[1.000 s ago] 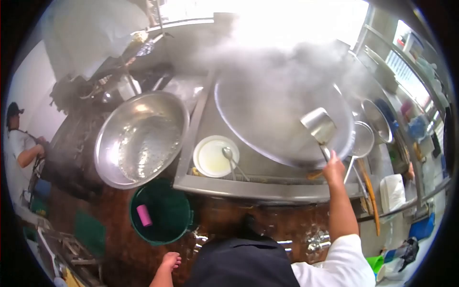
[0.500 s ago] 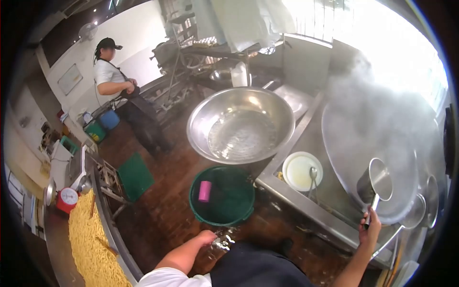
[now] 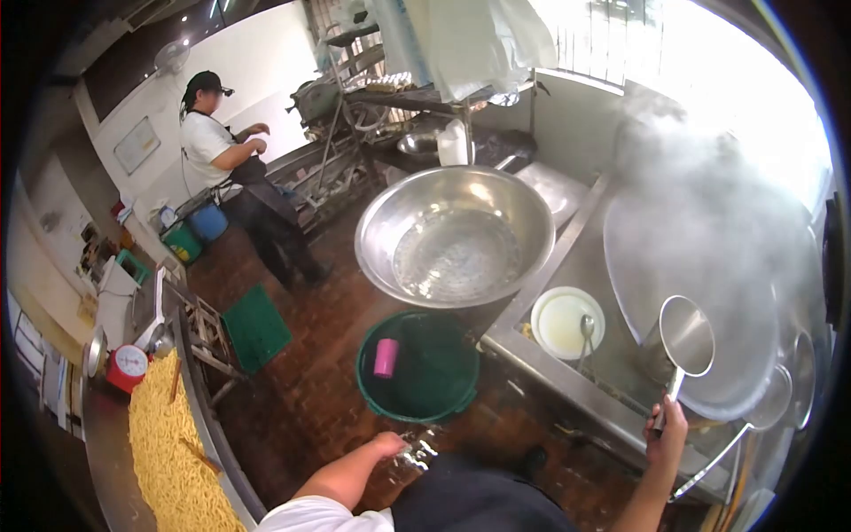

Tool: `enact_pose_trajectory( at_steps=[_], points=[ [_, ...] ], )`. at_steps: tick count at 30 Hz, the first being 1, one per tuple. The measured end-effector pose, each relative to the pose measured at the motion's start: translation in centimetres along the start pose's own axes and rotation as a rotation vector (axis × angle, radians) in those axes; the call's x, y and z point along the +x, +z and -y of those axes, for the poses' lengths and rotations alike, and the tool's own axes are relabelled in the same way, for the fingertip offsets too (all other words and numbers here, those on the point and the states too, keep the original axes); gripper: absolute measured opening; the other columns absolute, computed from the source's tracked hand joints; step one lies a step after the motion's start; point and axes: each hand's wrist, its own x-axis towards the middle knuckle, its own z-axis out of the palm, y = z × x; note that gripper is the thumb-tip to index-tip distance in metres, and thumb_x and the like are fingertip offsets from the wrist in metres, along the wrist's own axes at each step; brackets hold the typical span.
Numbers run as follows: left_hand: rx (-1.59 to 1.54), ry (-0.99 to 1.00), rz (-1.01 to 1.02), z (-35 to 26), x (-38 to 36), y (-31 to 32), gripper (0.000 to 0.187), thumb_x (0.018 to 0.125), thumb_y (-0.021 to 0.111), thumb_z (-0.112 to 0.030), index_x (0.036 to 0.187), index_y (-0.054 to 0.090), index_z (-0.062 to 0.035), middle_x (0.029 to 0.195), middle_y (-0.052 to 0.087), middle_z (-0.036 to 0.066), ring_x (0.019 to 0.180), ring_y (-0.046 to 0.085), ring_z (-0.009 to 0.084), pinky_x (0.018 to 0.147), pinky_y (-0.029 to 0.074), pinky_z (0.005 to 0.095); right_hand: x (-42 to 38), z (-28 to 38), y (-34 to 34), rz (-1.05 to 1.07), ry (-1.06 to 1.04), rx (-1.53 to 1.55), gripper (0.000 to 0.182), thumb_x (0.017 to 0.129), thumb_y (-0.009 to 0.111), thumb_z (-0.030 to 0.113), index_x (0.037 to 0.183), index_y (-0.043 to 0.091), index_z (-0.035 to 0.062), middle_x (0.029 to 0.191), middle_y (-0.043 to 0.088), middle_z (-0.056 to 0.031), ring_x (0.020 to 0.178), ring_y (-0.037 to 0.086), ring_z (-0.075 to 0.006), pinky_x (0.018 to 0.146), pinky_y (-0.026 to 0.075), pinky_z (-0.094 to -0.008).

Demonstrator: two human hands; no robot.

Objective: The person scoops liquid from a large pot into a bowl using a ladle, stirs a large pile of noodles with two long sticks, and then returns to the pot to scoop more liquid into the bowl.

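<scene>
My right hand (image 3: 671, 434) is closed round the handle of a deep metal dipper (image 3: 687, 337), which is held over the near edge of a large steaming wok (image 3: 700, 399). Low in front of me, my left hand (image 3: 387, 443) is closed at a shiny, see-through thing (image 3: 418, 450) whose kind I cannot make out. Just beyond that hand stands a dark green tub (image 3: 421, 412) with a pink cup (image 3: 385, 358) inside. Above the tub is a wide metal basin (image 3: 368, 239) holding clear liquid. Steam hides much of the wok's inside.
On the stove's metal ledge sits a white bowl (image 3: 542, 310) with a spoon (image 3: 587, 328). A strainer (image 3: 769, 399) rests at the wok's right. Yellow noodles (image 3: 173, 452) cover the left table, near a red scale (image 3: 128, 365). A co-worker (image 3: 213, 146) stands at the back left.
My right hand has moved the dipper a little left, and its handle stands more upright. The co-worker's hands have risen from the waist. My left hand stays low with the shiny thing.
</scene>
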Motion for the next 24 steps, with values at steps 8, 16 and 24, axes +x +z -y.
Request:
enact_pose_trajectory(
  at_steps=[8,16,24],
  points=[
    [-0.082,-0.132,-0.007,1.5,-0.7,1.0,0.031,0.086,0.057,-0.036,0.093,0.064,-0.0074,0.078,0.063,0.005,0.061,0.058,0.0179,0.052,0.048,0.0358,-1.4,-0.4,0.1,0.027,0.037,-0.014,0.021,0.089,0.057,0.024,0.108,0.054,0.0128,0.068,0.054,0.0016,0.047,0.051,-0.0100,0.039,0.039,-0.0231],
    [-0.043,-0.144,0.060,0.3,-0.6,0.0,0.032,0.086,0.058,-0.036,0.102,0.064,-0.0091,0.087,0.065,0.002,0.064,0.058,0.0145,0.050,0.045,0.0335,-1.1,-1.3,-0.2,0.078,0.089,-0.004,0.026,0.087,0.058,0.022,0.110,0.053,0.0108,0.070,0.055,0.0000,0.051,0.053,-0.0124,0.042,0.042,-0.0250],
    [-0.099,-0.158,0.025,0.5,-0.2,0.1,0.028,0.086,0.059,-0.034,0.099,0.065,-0.0102,0.085,0.065,0.002,0.064,0.058,0.0143,0.050,0.045,0.0328,-0.4,-1.5,-0.4,0.050,0.246,0.163,0.027,0.082,0.057,0.019,0.108,0.054,0.0129,0.071,0.055,0.0005,0.055,0.055,-0.0130,0.044,0.043,-0.0260]
  ],
)
